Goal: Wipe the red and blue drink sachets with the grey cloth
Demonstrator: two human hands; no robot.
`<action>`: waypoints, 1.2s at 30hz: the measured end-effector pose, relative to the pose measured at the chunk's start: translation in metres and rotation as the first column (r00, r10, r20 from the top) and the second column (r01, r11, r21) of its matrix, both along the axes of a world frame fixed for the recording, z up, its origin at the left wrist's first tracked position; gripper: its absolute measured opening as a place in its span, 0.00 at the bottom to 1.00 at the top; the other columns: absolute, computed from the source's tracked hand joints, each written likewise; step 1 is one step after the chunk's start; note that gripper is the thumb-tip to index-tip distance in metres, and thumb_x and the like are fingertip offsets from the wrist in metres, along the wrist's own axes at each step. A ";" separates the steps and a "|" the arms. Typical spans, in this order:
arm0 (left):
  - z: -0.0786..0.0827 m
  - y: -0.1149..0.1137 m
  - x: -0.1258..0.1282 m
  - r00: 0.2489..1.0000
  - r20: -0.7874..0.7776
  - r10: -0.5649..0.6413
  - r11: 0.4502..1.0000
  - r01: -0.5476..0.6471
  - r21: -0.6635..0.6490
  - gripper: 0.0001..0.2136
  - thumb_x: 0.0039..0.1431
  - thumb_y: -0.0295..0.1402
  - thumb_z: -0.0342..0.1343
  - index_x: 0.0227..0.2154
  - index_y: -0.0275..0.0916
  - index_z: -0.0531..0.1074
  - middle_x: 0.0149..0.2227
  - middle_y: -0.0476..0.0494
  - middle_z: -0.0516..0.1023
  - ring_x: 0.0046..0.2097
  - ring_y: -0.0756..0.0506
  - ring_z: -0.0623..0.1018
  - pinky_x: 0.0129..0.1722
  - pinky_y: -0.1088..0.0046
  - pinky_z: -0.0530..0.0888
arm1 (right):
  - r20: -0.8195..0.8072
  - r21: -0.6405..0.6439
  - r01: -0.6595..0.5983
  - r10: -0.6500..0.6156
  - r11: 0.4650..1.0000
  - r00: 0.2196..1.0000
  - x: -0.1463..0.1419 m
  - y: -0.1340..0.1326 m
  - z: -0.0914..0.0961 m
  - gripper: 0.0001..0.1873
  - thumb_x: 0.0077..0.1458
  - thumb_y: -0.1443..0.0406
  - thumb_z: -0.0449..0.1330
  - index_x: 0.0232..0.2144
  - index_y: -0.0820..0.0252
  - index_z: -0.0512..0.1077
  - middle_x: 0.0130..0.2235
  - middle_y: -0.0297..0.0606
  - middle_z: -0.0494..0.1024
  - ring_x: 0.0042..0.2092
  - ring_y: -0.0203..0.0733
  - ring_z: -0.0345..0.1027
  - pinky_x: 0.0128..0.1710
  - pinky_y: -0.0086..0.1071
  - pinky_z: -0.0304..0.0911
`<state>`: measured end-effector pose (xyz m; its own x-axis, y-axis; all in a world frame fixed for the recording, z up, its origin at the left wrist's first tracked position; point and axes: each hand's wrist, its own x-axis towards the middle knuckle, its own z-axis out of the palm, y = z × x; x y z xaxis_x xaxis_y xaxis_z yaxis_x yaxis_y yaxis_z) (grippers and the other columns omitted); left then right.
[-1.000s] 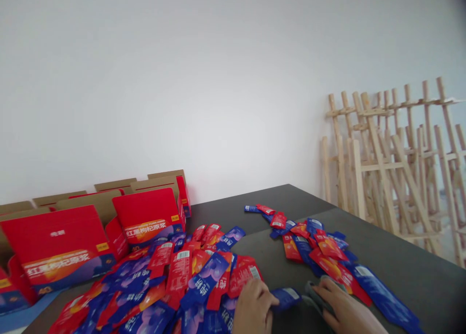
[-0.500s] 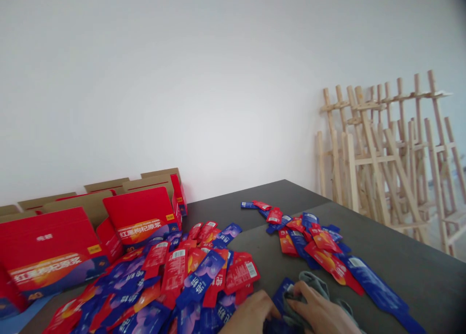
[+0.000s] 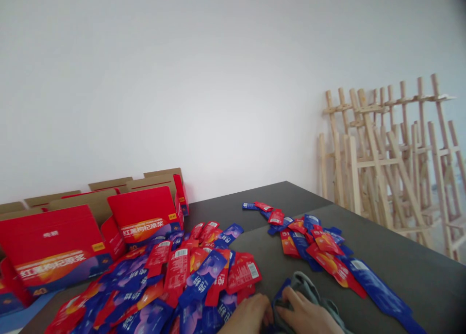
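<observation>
Boxes point(image 3: 145, 217) stand open; hands point(image 3: 280, 314) press cloth point(image 3: 309, 288).

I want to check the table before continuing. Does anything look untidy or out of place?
Yes. The red and blue sachets lie strewn in overlapping heaps across the dark table, not stacked. A second loose heap trails toward the right edge. Nothing looks torn or spilled.

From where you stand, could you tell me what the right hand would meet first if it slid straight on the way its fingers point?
Probably the left hand: the right hand rests on the grey cloth, fingers pointing left across a blue sachet. Depth is unclear.
</observation>
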<state>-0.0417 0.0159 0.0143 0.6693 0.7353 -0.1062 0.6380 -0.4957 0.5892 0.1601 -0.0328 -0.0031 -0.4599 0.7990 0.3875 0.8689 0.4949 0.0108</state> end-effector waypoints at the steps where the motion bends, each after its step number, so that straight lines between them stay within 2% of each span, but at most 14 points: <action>1: -0.001 0.001 -0.001 1.000 0.027 -0.014 1.000 0.014 -0.001 0.12 0.47 0.33 0.65 0.35 0.43 0.70 0.34 0.54 0.71 0.34 0.49 0.70 0.32 0.76 0.61 | 0.000 -0.027 0.053 -0.053 0.998 0.999 0.004 0.001 0.005 0.24 0.41 0.75 0.59 0.42 0.51 0.73 0.46 0.37 0.74 0.44 0.42 0.72 0.39 0.29 0.69; 4: -0.006 0.004 -0.001 0.997 0.070 -0.045 0.999 0.045 0.004 0.09 0.49 0.28 0.61 0.34 0.42 0.70 0.32 0.54 0.71 0.31 0.50 0.69 0.30 0.77 0.61 | 0.052 -0.051 0.227 -0.224 0.973 0.973 0.019 0.007 0.022 0.25 0.42 0.77 0.58 0.45 0.58 0.74 0.49 0.45 0.74 0.47 0.46 0.71 0.46 0.37 0.68; 7: -0.010 0.007 0.000 0.997 0.060 -0.050 0.999 0.051 -0.011 0.08 0.50 0.25 0.58 0.34 0.41 0.70 0.31 0.54 0.71 0.30 0.51 0.69 0.30 0.77 0.61 | 0.138 -0.045 0.286 -0.278 0.957 0.951 0.025 0.012 0.030 0.22 0.45 0.77 0.58 0.43 0.61 0.76 0.48 0.48 0.76 0.48 0.50 0.71 0.47 0.41 0.69; 9: -0.010 0.008 0.001 0.997 0.063 -0.048 0.999 0.049 -0.017 0.08 0.50 0.25 0.59 0.33 0.41 0.70 0.31 0.54 0.70 0.30 0.51 0.69 0.30 0.77 0.61 | 0.159 -0.021 0.252 -0.245 0.968 0.956 0.022 0.012 0.028 0.24 0.42 0.77 0.58 0.44 0.61 0.76 0.48 0.49 0.76 0.49 0.51 0.71 0.47 0.41 0.68; 12: -0.007 0.007 0.000 0.997 0.075 -0.025 0.999 0.028 -0.029 0.09 0.49 0.25 0.61 0.32 0.41 0.70 0.29 0.56 0.70 0.30 0.51 0.69 0.30 0.77 0.60 | 0.120 0.028 0.152 -0.154 0.988 0.981 0.008 0.011 0.014 0.27 0.40 0.76 0.60 0.45 0.59 0.75 0.49 0.46 0.75 0.47 0.48 0.72 0.44 0.36 0.70; 15: -0.002 0.006 -0.001 0.998 0.063 -0.004 0.998 0.008 -0.064 0.10 0.47 0.29 0.64 0.32 0.41 0.70 0.30 0.55 0.70 0.31 0.50 0.70 0.30 0.77 0.61 | 0.086 0.094 0.012 -0.020 0.995 0.996 -0.005 0.011 -0.005 0.19 0.43 0.72 0.61 0.40 0.52 0.74 0.45 0.39 0.76 0.40 0.44 0.73 0.33 0.30 0.71; 18: 0.001 0.006 -0.001 0.998 0.055 -0.003 0.998 0.007 -0.068 0.10 0.46 0.31 0.64 0.31 0.41 0.69 0.31 0.54 0.70 0.32 0.50 0.70 0.29 0.77 0.60 | 0.074 0.075 -0.041 0.036 0.996 0.997 -0.009 0.011 -0.008 0.17 0.45 0.71 0.61 0.38 0.49 0.74 0.41 0.35 0.76 0.37 0.42 0.73 0.29 0.28 0.69; 21: -0.001 0.006 -0.003 0.999 0.030 -0.011 0.997 0.014 -0.076 0.11 0.44 0.28 0.64 0.31 0.41 0.69 0.31 0.55 0.70 0.31 0.51 0.69 0.29 0.78 0.60 | 0.048 -0.041 0.051 -0.049 0.998 0.998 0.003 0.008 0.005 0.22 0.42 0.73 0.60 0.41 0.51 0.74 0.46 0.38 0.75 0.43 0.45 0.72 0.38 0.31 0.70; 24: -0.004 0.005 -0.004 0.999 0.028 -0.021 0.999 0.022 -0.048 0.12 0.45 0.27 0.63 0.32 0.41 0.68 0.33 0.54 0.70 0.33 0.51 0.69 0.30 0.78 0.61 | 0.062 -0.141 0.193 -0.186 0.971 0.981 0.019 0.008 0.021 0.28 0.42 0.75 0.57 0.48 0.55 0.74 0.51 0.45 0.73 0.49 0.47 0.70 0.47 0.37 0.68; 27: -0.005 0.004 -0.004 1.000 0.006 -0.001 0.997 0.002 -0.072 0.14 0.45 0.29 0.63 0.36 0.43 0.66 0.34 0.55 0.70 0.34 0.50 0.69 0.31 0.77 0.61 | 0.093 -0.168 0.258 -0.246 0.951 0.965 0.026 0.009 0.030 0.30 0.44 0.76 0.56 0.52 0.59 0.72 0.53 0.50 0.72 0.52 0.49 0.68 0.50 0.39 0.66; 30: -0.006 0.007 -0.001 0.999 -0.008 0.034 0.991 -0.035 -0.130 0.22 0.42 0.26 0.64 0.40 0.43 0.62 0.30 0.57 0.69 0.31 0.50 0.69 0.30 0.77 0.61 | 0.110 -0.134 0.244 -0.231 0.960 0.967 0.017 0.012 0.028 0.28 0.43 0.76 0.59 0.49 0.58 0.74 0.54 0.49 0.72 0.51 0.50 0.69 0.46 0.38 0.69; 32: -0.008 0.010 0.000 0.998 0.022 0.059 0.988 -0.056 -0.144 0.25 0.39 0.24 0.64 0.41 0.43 0.61 0.27 0.59 0.67 0.29 0.51 0.69 0.28 0.77 0.60 | 0.116 -0.085 0.182 -0.171 0.980 0.978 0.005 0.014 0.020 0.24 0.42 0.74 0.62 0.44 0.57 0.76 0.53 0.48 0.73 0.48 0.51 0.71 0.40 0.35 0.71; 36: -0.012 0.014 0.001 0.995 0.079 0.059 0.984 -0.044 -0.175 0.22 0.45 0.27 0.61 0.42 0.43 0.60 0.26 0.59 0.66 0.28 0.51 0.68 0.28 0.76 0.60 | 0.129 0.087 -0.004 -0.008 0.996 0.992 -0.018 0.021 -0.008 0.13 0.45 0.71 0.63 0.36 0.53 0.77 0.46 0.41 0.77 0.40 0.46 0.74 0.25 0.27 0.68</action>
